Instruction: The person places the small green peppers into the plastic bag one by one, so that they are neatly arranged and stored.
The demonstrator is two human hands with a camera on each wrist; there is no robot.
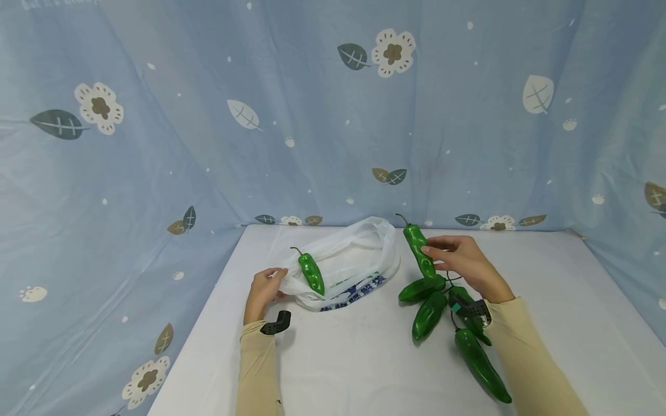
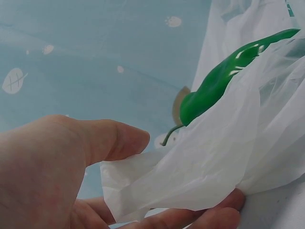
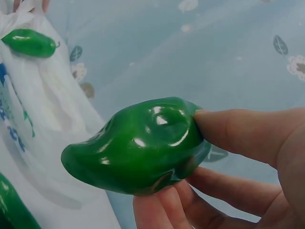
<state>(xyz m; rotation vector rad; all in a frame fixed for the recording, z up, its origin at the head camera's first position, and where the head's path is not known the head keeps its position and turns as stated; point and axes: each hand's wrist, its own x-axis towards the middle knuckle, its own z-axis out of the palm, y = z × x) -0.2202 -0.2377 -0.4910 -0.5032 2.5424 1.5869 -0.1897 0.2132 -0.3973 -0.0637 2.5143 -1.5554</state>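
Note:
A white plastic bag (image 1: 343, 242) with blue print lies on the table, its mouth spread. My left hand (image 1: 265, 289) pinches the bag's left edge; in the left wrist view the thumb of that hand (image 2: 71, 162) lies over the thin plastic (image 2: 200, 167). One green pepper (image 1: 311, 274) rests on the bag near this hand, its stem pointing up-left. My right hand (image 1: 465, 263) holds another green pepper (image 1: 419, 248) between thumb and fingers, right of the bag; the right wrist view shows this pepper (image 3: 138, 148) close up.
Below my right hand lie several more green peppers, among them one beside the held pepper (image 1: 420, 289), one lower down (image 1: 429, 315) and a long one nearer the front (image 1: 481, 365). Another is partly under the wrist. A patterned blue cloth (image 1: 312, 115) hangs behind the white table (image 1: 354, 370).

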